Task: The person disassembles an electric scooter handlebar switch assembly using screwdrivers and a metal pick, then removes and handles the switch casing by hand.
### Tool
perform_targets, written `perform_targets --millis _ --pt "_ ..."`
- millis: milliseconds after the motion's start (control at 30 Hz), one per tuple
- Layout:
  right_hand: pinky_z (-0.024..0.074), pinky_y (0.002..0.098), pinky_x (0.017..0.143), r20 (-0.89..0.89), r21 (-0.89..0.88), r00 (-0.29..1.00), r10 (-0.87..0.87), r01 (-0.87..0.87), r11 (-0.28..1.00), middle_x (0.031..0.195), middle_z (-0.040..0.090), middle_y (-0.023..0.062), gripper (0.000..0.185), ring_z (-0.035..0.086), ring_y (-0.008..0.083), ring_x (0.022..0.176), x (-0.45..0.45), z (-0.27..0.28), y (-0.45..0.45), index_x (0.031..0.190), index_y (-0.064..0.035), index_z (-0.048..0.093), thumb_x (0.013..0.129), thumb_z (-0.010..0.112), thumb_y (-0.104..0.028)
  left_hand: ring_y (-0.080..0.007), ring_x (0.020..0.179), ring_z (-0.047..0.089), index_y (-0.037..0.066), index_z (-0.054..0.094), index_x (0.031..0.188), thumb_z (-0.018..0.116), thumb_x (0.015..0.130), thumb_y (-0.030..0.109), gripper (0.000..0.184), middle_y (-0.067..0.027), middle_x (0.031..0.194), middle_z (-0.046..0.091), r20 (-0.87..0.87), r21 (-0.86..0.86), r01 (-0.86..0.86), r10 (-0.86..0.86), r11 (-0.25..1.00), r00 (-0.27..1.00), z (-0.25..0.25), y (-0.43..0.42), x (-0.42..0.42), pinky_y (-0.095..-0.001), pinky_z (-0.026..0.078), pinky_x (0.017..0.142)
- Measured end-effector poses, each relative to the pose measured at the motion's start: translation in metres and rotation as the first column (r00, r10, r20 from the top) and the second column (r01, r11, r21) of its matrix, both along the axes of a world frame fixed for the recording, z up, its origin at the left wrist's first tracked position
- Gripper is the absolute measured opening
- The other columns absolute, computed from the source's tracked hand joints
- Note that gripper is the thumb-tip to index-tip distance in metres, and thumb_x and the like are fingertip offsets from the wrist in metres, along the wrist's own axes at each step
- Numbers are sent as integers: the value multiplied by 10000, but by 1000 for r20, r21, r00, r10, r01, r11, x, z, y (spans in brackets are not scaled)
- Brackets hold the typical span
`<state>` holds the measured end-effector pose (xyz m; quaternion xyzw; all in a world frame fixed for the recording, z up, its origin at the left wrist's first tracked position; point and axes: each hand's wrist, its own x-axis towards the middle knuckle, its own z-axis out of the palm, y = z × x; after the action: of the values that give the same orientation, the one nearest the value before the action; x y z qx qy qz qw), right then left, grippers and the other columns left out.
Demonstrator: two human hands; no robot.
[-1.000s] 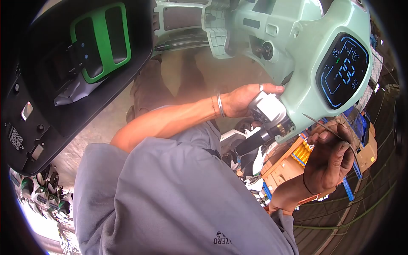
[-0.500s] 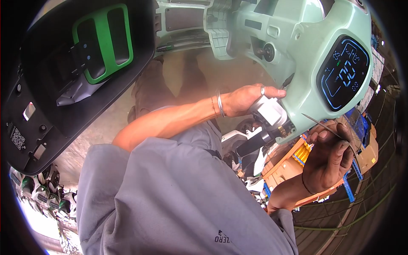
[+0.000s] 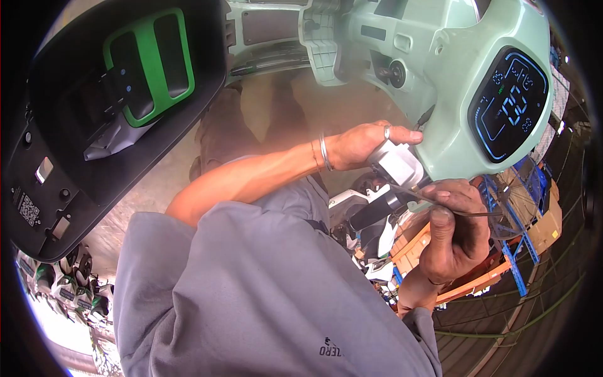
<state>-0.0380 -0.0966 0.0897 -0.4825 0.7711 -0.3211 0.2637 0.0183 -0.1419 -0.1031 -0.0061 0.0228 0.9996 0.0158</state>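
My left hand (image 3: 364, 146), with a ring and bracelets, is closed around a white box-shaped housing (image 3: 402, 163) on the scooter's handlebar. Its thumb lies along the edge of the pale green handlebar cover (image 3: 446, 141). Just below the housing, a black handlebar grip (image 3: 372, 212) sticks out. My right hand (image 3: 455, 229) pinches a thin dark metal rod (image 3: 480, 214) between thumb and fingers. The rod's far end points to the underside of the housing, and I cannot tell whether it touches. In the cover, the lit dashboard display (image 3: 510, 107) shows blue figures.
A black panel (image 3: 75, 169) with a green frame (image 3: 157, 69) stands on the left. The scooter's key switch (image 3: 397, 74) is at the top. Behind my right hand are cardboard boxes (image 3: 546, 217) and blue and orange shelving (image 3: 512, 276). Several scooter parts (image 3: 69, 279) lie lower left.
My right hand has moved left and up with the rod, from beside the handlebar cover to just below the housing. My left hand has stayed on the housing.
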Motion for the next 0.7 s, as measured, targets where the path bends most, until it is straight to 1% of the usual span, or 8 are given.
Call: perform_targets --millis 33,100,133,267,400,600,667,700 --pt "490 339 694 0 0 1000 0 0 1000 866 697 158 200 646 249 777 1 -1 0 980 36 671 786 713 58 -118 567 561 42 694 789 523 1009 410 462 -32 674 620 -6 -9 -6 6 1000 1000 -1 0 0 -290 447 499" --pt "488 342 688 -182 118 972 150 -130 985 867 695 148 196 647 260 762 2 -2 0 955 19 660 772 715 66 -106 578 559 47 700 793 528 1007 413 458 -21 679 625 -8 7 7 -7 1000 1000 -1 0 0 -284 440 508" --pt "486 349 680 -215 159 958 189 -157 975 876 689 142 223 643 276 748 2 -2 -1 960 6 655 757 728 63 -95 589 557 52 705 797 533 1005 417 454 -11 684 630 -9 22 20 -20 1000 1000 -2 0 0 -279 432 516" --pt "490 367 669 -249 205 923 295 -247 947 899 679 136 265 637 287 744 1 -7 1 1002 -8 656 757 739 50 -98 587 558 50 709 805 542 1001 421 452 -12 685 632 40 16 4 -5 1000 999 -1 1 -1 -285 432 512" --pt "493 372 669 -277 230 902 331 -272 934 906 679 138 262 637 288 746 4 -10 2 1003 -5 655 762 740 53 -99 592 559 48 709 804 552 994 427 451 -14 690 636 15 14 41 -41 999 999 -4 3 -1 -278 430 522" --pt "501 372 676 -317 150 914 255 -217 964 919 682 146 258 651 294 774 9 -15 17 1011 1 652 776 727 75 -98 596 555 49 701 779 549 991 430 462 -9 687 630 24 -3 18 -18 1000 1000 3 -3 1 -277 427 546" --pt "503 338 690 -336 121 909 248 -219 968 874 684 179 189 647 278 769 10 -18 21 1006 60 640 833 634 135 -97 600 555 49 698 773 547 990 431 465 -8 686 628 25 -25 5 -5 1000 1000 0 1 -1 -278 430 555" --pt "503 338 690 -337 121 908 248 -219 968 874 684 179 189 647 278 769 10 -18 22 1006 60 640 833 634 135 -95 605 555 51 696 766 547 990 431 465 -8 686 628 26 -43 -1 2 999 1000 0 0 -1 -278 433 565"
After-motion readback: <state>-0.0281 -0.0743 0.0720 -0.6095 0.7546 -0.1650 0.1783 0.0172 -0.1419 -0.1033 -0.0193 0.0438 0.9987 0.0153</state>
